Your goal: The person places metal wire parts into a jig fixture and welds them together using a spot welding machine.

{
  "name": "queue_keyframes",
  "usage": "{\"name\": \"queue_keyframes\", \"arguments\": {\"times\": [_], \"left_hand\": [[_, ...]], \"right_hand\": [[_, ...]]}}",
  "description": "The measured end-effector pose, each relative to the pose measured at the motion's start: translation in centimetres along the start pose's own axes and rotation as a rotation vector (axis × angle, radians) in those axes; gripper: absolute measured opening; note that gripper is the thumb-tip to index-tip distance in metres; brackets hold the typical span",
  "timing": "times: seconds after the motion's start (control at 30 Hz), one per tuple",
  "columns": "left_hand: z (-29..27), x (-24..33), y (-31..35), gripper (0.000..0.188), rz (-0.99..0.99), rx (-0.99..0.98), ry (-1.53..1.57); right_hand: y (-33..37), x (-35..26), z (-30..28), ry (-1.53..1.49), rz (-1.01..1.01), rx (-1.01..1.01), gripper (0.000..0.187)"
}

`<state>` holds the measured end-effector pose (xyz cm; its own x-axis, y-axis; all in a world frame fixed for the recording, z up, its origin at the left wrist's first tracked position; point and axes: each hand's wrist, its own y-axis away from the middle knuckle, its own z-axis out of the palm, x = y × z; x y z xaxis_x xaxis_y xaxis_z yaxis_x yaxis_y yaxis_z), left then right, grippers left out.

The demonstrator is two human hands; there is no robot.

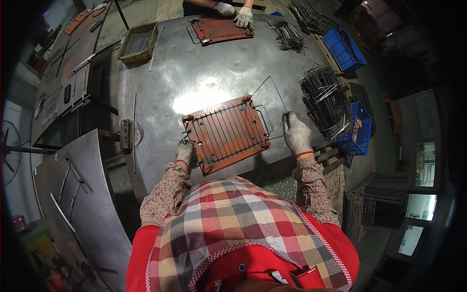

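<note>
Two orange-red welding-type jigs are seen on the table. The near jig [227, 132], crossed by a row of parallel rods, is set tilted before the wearer, with one wire loop handle [263, 119] seen at its right side. Its left edge is met by the gloved left hand [185, 153]; whether those fingers are closed cannot be told. One bent wire frame [278, 94] is gripped between the closed fingers of the gloved right hand [296, 132], just beside the jig's right side. The far jig [222, 30] is touched by a co-worker's two gloved hands [235, 14]. Two heaps of dark wire pieces [323, 92] are laid along the right, near two blue crates [350, 145]; one wooden box [134, 58] of straight rods is placed at the far left corner. The steel tabletop [163, 80] is scuffed and brightly lit in the middle. The room is dim, with one fan [9, 146] at left and three bright panes [421, 207] at right
</note>
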<state>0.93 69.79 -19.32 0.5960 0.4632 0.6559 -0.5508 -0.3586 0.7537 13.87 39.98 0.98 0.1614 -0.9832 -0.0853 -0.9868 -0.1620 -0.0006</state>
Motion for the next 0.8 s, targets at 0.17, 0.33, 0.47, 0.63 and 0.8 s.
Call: {"name": "queue_keyframes", "arguments": {"times": [0.17,0.33,0.47,0.63,0.8], "left_hand": [[0.0,0.0,-0.7,0.02,-0.009,0.011,-0.036],[0.6,0.0,-1.0,0.021,-0.004,0.023,-0.073],[0.4,-0.6,-1.6,0.019,0.005,0.026,-0.059],[0.8,0.1,-0.7,0.018,-0.038,-0.017,-0.01],[0.1,-0.8,-0.7,0.029,0.102,-0.111,0.008]], "right_hand": [[0.4,-2.2,0.0,0.036,-0.005,-0.133,0.021],[-4.1,-0.9,-0.7,0.05,-0.13,-0.182,0.023],[-2.5,-1.4,1.0,-0.005,-0.107,-0.061,0.02],[-0.6,-1.9,1.1,-0.045,0.044,-0.084,0.022],[0.1,-2.8,0.6,-0.17,-0.104,-0.246,0.034]]}}
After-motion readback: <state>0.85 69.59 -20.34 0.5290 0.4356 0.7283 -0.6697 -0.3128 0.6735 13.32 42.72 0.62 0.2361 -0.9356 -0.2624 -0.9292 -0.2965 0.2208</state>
